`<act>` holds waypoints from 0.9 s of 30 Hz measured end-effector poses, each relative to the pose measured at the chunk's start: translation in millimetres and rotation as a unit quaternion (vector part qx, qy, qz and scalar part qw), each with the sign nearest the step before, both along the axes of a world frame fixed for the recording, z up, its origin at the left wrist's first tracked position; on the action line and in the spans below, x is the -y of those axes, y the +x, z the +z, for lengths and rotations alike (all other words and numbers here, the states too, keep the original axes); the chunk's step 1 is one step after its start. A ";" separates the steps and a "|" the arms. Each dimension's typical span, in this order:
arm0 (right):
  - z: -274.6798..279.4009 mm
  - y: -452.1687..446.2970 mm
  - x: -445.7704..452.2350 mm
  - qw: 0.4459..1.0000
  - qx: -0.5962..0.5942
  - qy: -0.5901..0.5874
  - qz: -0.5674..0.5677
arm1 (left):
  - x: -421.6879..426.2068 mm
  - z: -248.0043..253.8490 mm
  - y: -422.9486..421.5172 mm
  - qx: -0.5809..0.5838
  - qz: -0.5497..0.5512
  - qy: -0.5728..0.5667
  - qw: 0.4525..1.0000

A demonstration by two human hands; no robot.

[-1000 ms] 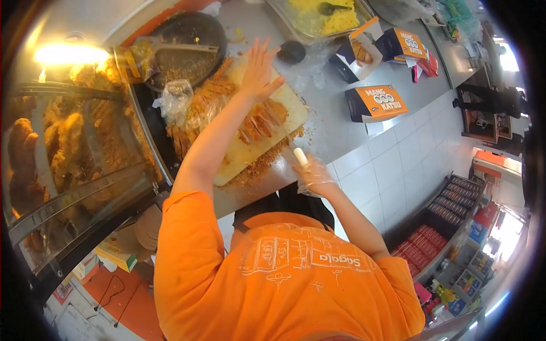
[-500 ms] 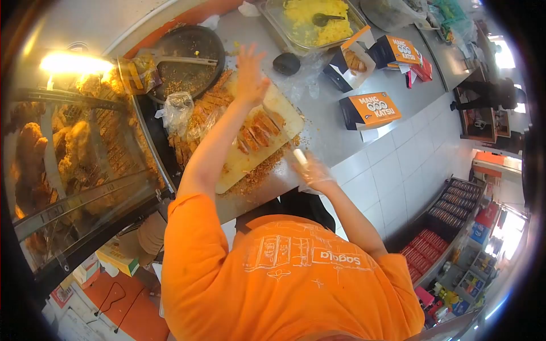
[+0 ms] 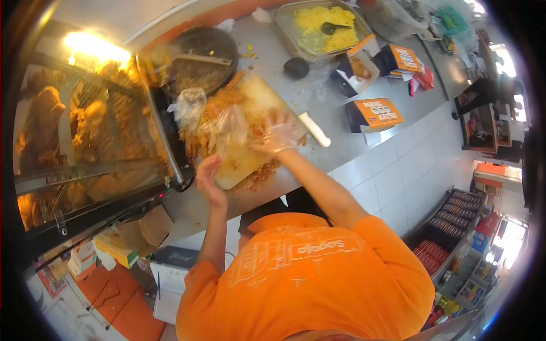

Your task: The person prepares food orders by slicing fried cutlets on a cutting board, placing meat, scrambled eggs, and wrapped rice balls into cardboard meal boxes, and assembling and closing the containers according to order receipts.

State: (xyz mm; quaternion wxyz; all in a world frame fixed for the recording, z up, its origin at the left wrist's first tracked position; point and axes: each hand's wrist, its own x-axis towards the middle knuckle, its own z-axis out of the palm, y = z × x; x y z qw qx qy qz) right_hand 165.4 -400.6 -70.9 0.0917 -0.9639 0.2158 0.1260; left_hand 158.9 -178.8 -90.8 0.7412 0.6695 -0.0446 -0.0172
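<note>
My left hand (image 3: 210,181), bare and slightly blurred, hovers by the near left edge of the cutting board (image 3: 259,94) with nothing in it. Over the board, my right hand (image 3: 280,134) wears a clear plastic glove, its fingers spread over the sliced breaded cutlet (image 3: 256,122), which it partly hides. Whether it presses on the slices is unclear. A knife with a white handle (image 3: 314,129) lies at the board's right edge. Crumpled clear plastic (image 3: 227,126) rests on more fried pieces between my hands. Crumbs (image 3: 259,175) are scattered along the near edge.
A lit glass case of fried food (image 3: 91,125) stands at left. Behind the board are a dark round pan (image 3: 202,51) and a tray of yellow food (image 3: 324,25) with a black spoon. Orange and black boxes (image 3: 374,115) stand at right on the counter.
My right hand has let go of the knife and moved left over the slices. My left hand has come back from above the board to its near left edge.
</note>
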 end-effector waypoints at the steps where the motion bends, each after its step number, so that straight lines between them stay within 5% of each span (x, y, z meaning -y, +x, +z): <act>1: 1.2 4.4 -2.0 0.999 -0.006 0.036 0.000 | -5.8 -0.3 -10.1 -0.030 0.014 0.007 0.999; 9: -61.4 9.3 -12.9 0.973 -0.011 0.229 -0.018 | -8.2 10.4 -37.8 0.013 0.102 0.097 0.990; 12: -69.8 0.0 -1.8 0.968 0.085 0.188 0.144 | 28.6 9.8 -42.3 0.043 0.092 0.105 0.989; 15: -36.9 -12.8 44.4 0.887 0.159 0.426 0.077 | 76.2 -2.2 -61.1 -0.006 0.096 0.077 0.992; 17: -27.4 -32.6 82.6 0.787 0.218 0.577 -0.020 | 118.9 -5.8 -78.9 -0.056 0.089 0.083 0.991; 18: -23.4 -44.8 105.4 0.724 0.242 0.642 -0.069 | 137.1 -17.2 -83.9 -0.033 0.026 0.135 0.990; 19: -6.4 -58.8 134.5 0.737 0.263 0.617 -0.075 | 157.6 -25.9 -86.9 -0.010 -0.036 0.185 0.982; 21: 32.7 -93.8 196.5 0.756 0.310 0.573 -0.070 | 220.9 -4.0 -84.7 0.225 -0.195 0.330 0.896; 24: 61.9 -151.1 286.4 0.769 0.334 0.544 -0.033 | 314.9 15.1 -91.6 0.335 -0.302 0.361 0.817; 27: 96.4 -194.3 346.4 0.753 0.140 0.620 -0.173 | 379.6 10.4 -79.5 0.383 -0.313 0.372 0.786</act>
